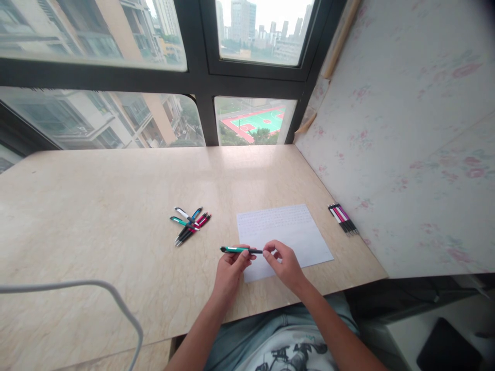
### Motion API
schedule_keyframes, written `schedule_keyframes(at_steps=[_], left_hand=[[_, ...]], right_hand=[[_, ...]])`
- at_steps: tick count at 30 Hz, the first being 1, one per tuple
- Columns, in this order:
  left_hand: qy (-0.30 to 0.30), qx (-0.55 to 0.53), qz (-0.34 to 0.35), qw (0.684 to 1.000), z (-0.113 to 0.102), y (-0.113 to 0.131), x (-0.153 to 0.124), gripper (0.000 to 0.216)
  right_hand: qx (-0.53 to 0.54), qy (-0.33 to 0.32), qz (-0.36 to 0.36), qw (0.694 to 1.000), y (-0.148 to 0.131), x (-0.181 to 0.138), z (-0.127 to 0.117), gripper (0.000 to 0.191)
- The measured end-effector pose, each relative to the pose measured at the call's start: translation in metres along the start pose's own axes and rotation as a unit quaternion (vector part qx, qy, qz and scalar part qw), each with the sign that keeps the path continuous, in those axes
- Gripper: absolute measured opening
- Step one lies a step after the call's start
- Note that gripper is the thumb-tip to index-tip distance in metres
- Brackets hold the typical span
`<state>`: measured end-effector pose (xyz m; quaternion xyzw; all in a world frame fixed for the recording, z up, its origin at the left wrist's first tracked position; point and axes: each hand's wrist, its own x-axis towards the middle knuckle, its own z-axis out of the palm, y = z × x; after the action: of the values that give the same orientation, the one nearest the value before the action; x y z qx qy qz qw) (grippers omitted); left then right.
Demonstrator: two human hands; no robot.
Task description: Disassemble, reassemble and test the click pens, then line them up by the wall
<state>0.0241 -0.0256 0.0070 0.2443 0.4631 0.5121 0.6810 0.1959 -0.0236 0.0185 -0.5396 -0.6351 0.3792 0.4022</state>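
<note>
A green and black pen point(235, 250) lies nearly level above the lower left part of a written sheet of paper point(286, 234). My left hand point(231, 268) grips its barrel between thumb and fingers. At the pen's black tip end, the thumb and fingers of my right hand point(284, 263) are pinched together on it. Left of the paper lies a loose, crossed pile of pens point(190, 226), with green, white, blue and red barrels. Several more pens point(343, 219), purple, white and red, lie side by side in a neat row right of the paper.
The marbled tabletop point(96, 216) runs back to a dark window frame point(209, 118). A papered wall point(406, 154) bounds the right side, close to the row of pens. A grey cable or tube point(100, 283) curves across the front left.
</note>
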Motion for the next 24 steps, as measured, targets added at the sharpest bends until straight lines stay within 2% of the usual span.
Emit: schedule_keyframes(at_steps=[10, 14, 18, 24], left_hand=[[-0.022, 0.002, -0.005, 1.000, 0.0003, -0.0043, -0.0001, 0.031], [-0.017, -0.002, -0.010, 1.000, 0.0011, -0.0034, -0.0008, 0.032], [-0.004, -0.014, -0.019, 1.000, 0.0015, -0.0035, -0.0007, 0.032], [0.001, -0.008, -0.016, 1.000, 0.0030, -0.0059, -0.0008, 0.034]], right_hand=[[0.000, -0.004, 0.014, 1.000, 0.0047, 0.0000, 0.0019, 0.034], [0.022, -0.001, 0.026, 0.999, 0.0028, -0.0004, 0.0011, 0.028], [0.005, -0.020, 0.007, 1.000, 0.0019, 0.0004, 0.0011, 0.022], [-0.030, -0.034, -0.003, 0.999, 0.0037, 0.0016, 0.0013, 0.033]])
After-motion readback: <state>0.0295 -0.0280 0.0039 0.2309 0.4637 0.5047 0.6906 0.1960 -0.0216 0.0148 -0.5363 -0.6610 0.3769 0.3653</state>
